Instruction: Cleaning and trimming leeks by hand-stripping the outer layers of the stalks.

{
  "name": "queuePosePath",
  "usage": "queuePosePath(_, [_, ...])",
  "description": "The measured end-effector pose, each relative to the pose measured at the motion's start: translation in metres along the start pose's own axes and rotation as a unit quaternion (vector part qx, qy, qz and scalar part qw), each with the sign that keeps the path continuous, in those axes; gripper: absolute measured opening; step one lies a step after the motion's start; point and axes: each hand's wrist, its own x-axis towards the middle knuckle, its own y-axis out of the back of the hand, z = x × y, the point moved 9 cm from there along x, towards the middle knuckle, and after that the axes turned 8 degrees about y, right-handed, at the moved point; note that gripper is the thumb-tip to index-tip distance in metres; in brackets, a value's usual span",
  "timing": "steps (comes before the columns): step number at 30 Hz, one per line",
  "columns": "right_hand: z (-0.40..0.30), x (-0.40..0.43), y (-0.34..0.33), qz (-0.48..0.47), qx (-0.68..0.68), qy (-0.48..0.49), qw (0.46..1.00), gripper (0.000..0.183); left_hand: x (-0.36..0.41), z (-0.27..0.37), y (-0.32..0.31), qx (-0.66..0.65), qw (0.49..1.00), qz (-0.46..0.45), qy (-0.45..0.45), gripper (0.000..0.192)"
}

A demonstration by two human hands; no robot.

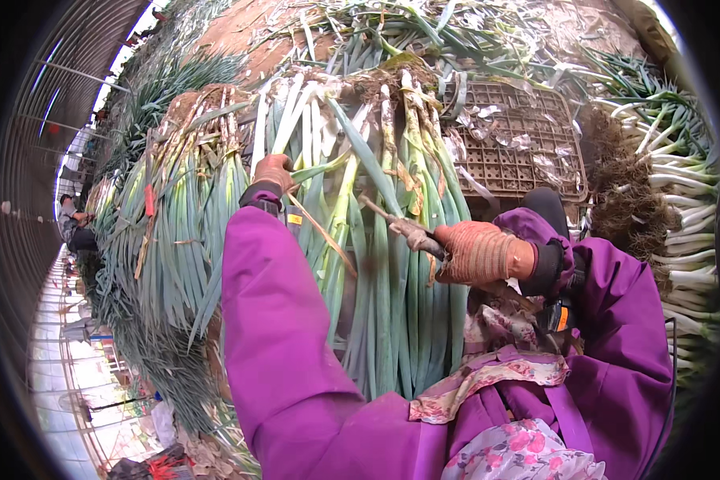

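Note:
My left hand (274,172), in a dirty glove, is closed around a leek or large green onion (295,117) at the point where its white stem turns green. In my right hand (477,252), also gloved, is a dark-handled tool (405,228) with a thin end, its middle wrapped in muddy material; its exact kind is unclear. The thin end points up and left over the green leaves. Before me lie long leeks (417,324), their soiled roots away from me and leaves towards me. Some stems have brown, dry outer leaves (411,183).
A muddy plastic crate (516,138) lies upside down or flat beyond my right hand. White-stemmed leeks (690,222) with roots are piled at right. More unpeeled leeks (186,198) lie at left. Leaf scraps (456,36) cover the ground ahead. Another person (75,222) sits at far left.

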Motion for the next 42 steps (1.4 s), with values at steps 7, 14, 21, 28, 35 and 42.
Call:
queuePosePath(7, [-0.008,0.023,-0.006,-0.019,-0.009,-0.066,0.998,0.03,-0.06,-0.005,-0.019,-0.094,0.984,0.145,0.05,0.037])
queuePosePath(14, [0.001,0.071,0.019,0.046,-0.014,-0.054,0.997,0.033,-0.081,0.026,-0.116,-0.412,0.891,-0.19,-0.005,0.05])
queuePosePath(21, [0.011,0.086,0.037,0.083,0.071,-0.072,0.991,0.033,-0.099,0.05,-0.07,-0.218,0.972,-0.082,0.012,0.042])
queuePosePath(28, [0.013,0.076,0.033,0.076,0.03,-0.07,0.994,0.036,-0.087,0.056,-0.084,-0.304,0.947,-0.102,-0.014,0.028])
queuePosePath(35, [0.062,0.159,0.072,0.1,-0.069,-0.102,0.987,0.038,-0.096,0.055,-0.098,-0.335,0.937,-0.099,0.012,0.038])
queuePosePath(42, [0.055,0.171,0.086,0.121,-0.07,-0.086,0.986,0.037,-0.123,0.044,-0.071,-0.269,0.959,-0.036,0.087,0.048])
